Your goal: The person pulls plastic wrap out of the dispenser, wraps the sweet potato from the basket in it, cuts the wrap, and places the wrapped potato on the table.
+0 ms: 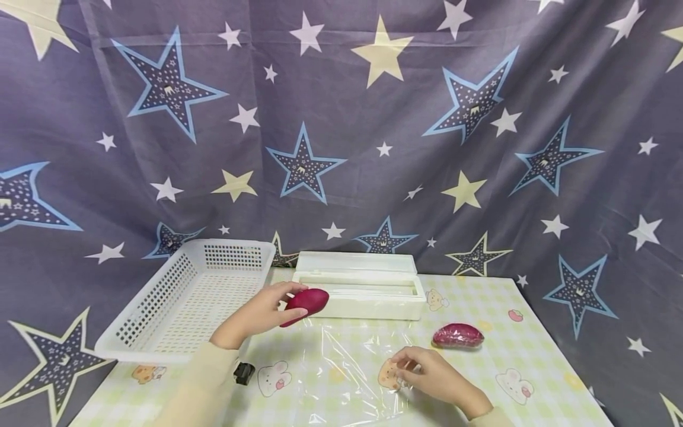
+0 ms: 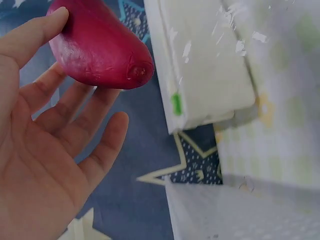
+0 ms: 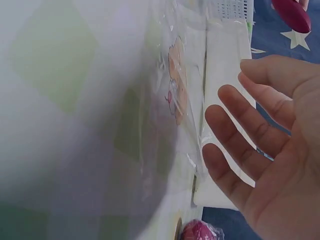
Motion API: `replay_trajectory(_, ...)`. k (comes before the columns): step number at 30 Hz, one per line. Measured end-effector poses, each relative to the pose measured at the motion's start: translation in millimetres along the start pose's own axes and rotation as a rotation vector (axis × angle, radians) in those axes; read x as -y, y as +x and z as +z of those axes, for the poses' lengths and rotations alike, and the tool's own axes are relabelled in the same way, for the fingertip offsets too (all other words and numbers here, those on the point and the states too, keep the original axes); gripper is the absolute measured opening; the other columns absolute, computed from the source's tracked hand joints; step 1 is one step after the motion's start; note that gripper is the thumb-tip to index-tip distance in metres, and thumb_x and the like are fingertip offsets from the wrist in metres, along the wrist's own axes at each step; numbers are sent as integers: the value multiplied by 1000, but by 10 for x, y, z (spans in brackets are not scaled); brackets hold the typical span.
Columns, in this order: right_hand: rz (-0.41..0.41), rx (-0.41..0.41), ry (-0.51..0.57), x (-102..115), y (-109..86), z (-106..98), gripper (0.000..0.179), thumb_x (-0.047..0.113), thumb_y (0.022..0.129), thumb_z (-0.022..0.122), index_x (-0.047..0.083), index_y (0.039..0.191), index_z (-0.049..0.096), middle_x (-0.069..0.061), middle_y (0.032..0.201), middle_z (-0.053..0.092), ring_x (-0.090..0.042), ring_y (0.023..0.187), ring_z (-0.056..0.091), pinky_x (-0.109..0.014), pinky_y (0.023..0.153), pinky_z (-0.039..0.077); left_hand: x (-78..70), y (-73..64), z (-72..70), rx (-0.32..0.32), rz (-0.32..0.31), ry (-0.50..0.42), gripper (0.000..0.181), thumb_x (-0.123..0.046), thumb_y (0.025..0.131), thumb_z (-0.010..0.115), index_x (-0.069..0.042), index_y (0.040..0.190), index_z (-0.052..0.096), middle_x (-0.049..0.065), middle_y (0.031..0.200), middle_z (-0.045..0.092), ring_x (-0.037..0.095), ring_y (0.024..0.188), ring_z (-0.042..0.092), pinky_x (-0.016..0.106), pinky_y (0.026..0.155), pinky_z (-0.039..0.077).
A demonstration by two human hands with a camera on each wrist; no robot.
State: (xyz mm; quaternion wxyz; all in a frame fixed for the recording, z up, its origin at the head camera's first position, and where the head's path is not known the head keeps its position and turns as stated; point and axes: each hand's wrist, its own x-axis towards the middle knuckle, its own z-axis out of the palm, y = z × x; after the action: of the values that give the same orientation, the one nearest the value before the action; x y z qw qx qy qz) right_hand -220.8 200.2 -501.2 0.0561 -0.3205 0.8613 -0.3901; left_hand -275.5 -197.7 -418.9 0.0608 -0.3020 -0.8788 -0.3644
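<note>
My left hand (image 1: 264, 311) holds a smooth, magenta sweet potato (image 1: 309, 302) between thumb and fingers, raised above the table in front of the white box. In the left wrist view, the sweet potato (image 2: 102, 47) shows a small brown dimple at its blunt end. A sheet of clear cling film (image 1: 341, 362) lies spread below and between the hands. Over the film's right part is my right hand (image 1: 432, 373), fingers loosely bent. In the right wrist view, nothing shows between its fingers (image 3: 235, 130). Another sweet potato (image 1: 458, 336), wrapped in shiny film, lies to its right.
A white film dispenser box (image 1: 373, 307) stands at the back with its lid up. To the left is a white perforated basket (image 1: 123, 354). A small black object (image 1: 244, 373) shows beside the left sleeve. A starry curtain (image 1: 341, 107) hangs behind the checkered tablecloth (image 1: 555, 362).
</note>
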Motion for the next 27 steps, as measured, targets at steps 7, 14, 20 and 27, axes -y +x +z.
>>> replay_trajectory(7, 23, 13, 40, -27, -21, -12, 19, 16, 98, 66, 6, 113, 67, -3, 101, 68, -13, 90, 64, -27, 77, 56, -127, 2, 321, 86, 90, 33, 40, -27, 93, 74, -7, 126, 64, 4, 117, 67, 16, 96, 65, 38, 79, 56)
replay_trajectory(14, 42, 53, 65, -56, -46, 11, 21, 19, 96, 68, 7, 113, 67, 3, 98, 67, -10, 87, 64, -26, 79, 55, -249, -30, 645, 193, 104, 49, 39, -29, 91, 75, -8, 122, 65, 1, 112, 65, 11, 98, 62, 36, 85, 55)
replay_trajectory(20, 61, 79, 84, -51, -60, 29, 24, 22, 97, 67, 6, 115, 66, 2, 101, 67, -10, 89, 64, -25, 79, 54, -254, -72, 878, 274, 88, 105, 40, -35, 91, 75, -14, 123, 66, -6, 112, 64, 6, 99, 58, 27, 86, 51)
replay_trajectory(27, 57, 92, 107, -13, -66, 29, 26, 21, 97, 67, 6, 118, 65, -2, 102, 68, -11, 90, 63, -25, 79, 54, -293, -95, 1012, 281, 74, 147, 41, -38, 89, 75, -15, 123, 66, -7, 114, 65, 8, 106, 58, 29, 91, 50)
